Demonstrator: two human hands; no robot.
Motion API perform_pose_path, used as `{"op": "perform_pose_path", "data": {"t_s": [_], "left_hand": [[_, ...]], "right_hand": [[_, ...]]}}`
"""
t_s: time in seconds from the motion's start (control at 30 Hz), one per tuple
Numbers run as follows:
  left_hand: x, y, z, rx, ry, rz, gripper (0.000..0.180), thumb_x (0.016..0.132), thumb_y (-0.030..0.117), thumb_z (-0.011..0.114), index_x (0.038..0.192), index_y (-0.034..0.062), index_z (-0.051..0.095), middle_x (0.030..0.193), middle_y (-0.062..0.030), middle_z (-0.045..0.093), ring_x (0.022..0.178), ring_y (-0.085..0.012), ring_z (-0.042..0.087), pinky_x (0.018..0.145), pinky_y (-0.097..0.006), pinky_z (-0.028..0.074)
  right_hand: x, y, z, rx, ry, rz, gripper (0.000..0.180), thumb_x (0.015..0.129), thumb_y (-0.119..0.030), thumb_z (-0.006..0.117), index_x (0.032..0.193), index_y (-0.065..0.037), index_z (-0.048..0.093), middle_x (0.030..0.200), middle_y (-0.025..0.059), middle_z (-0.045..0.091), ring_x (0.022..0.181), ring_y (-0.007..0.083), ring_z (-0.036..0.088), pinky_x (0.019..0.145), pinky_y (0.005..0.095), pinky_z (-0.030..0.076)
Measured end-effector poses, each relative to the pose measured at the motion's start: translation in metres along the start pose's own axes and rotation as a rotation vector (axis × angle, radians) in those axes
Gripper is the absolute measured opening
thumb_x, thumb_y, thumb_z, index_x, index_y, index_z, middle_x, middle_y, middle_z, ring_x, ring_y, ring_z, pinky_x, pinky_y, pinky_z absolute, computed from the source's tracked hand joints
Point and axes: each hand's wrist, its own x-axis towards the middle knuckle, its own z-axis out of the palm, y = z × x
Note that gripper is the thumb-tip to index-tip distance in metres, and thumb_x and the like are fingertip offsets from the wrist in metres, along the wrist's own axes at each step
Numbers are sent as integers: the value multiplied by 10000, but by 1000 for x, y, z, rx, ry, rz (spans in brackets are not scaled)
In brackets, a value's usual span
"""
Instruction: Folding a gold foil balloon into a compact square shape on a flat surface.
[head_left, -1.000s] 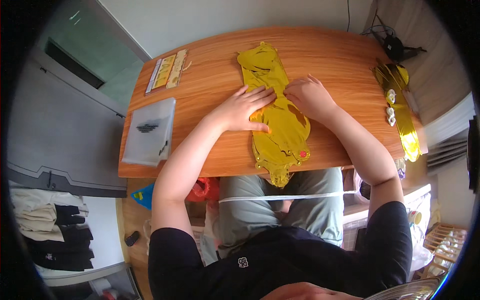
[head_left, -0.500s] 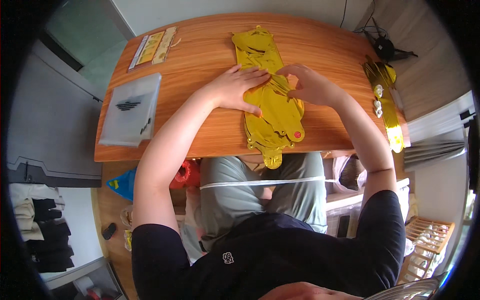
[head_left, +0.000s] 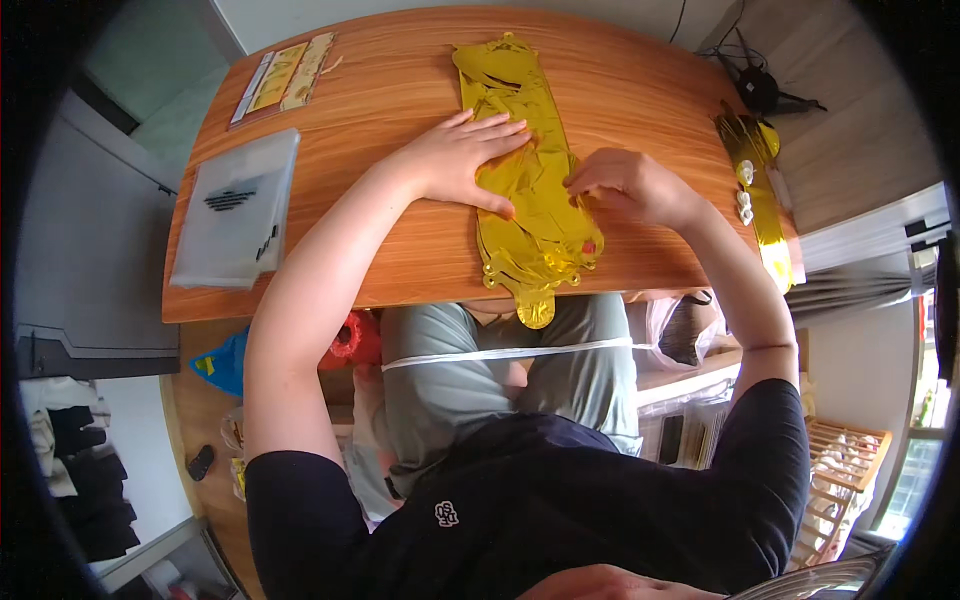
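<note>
Flat, uninflated gold foil balloons (head_left: 530,195) lie in a long stack down the middle of the table, creased, with the near rounded tab hanging past the front edge. My left hand (head_left: 465,160) rests on the left side of the stack, fingers spread and palm down. At the stack's right edge my right hand (head_left: 635,188) has thumb and fingers closed in a pinch on the foil. A small red spot shows near the lower right corner, where the foil looks blurred.
A clear plastic sleeve (head_left: 235,210) lies at the left, with a yellow printed card pack (head_left: 285,80) behind it. More gold foil (head_left: 770,225) and white ribbon rolls (head_left: 745,205) are at the right edge, near a black device (head_left: 757,90) with cables.
My right hand's thumb and fingers have closed from a spread position at the foil's right edge. The foil's lower right part has shifted and wrinkled. The whole view has tilted slightly.
</note>
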Motion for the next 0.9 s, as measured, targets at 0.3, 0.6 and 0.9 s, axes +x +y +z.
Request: {"op": "perform_pose_path", "data": {"t_s": [0.3,0.6,0.9], "left_hand": [[-2,5,-3,-39,6,-27,1169,730,818,664,1612,140,305,1687,-58,262,1568,-228,197,1279,-490,134],[-1,2,-2,-19,-7,-12,1199,717,867,628,1618,151,289,1689,-54,257,1569,-227,194,1279,-490,131],[-1,2,-2,3,-4,2,1186,726,868,618,1618,158,291,1694,-36,247,1569,-227,194,1276,-506,134]], "right_hand": [[40,-35,9,-252,83,-90,277,779,39,632,1033,-40,712,1030,127,703,981,349,649,907,422,526],[8,-19,-2,24,91,151,297,723,110,653,971,-39,715,1013,135,711,936,344,661,794,393,550],[14,-25,-8,-90,-141,189,251,811,24,657,1057,-10,694,1002,147,731,971,312,698,831,400,546]]}}
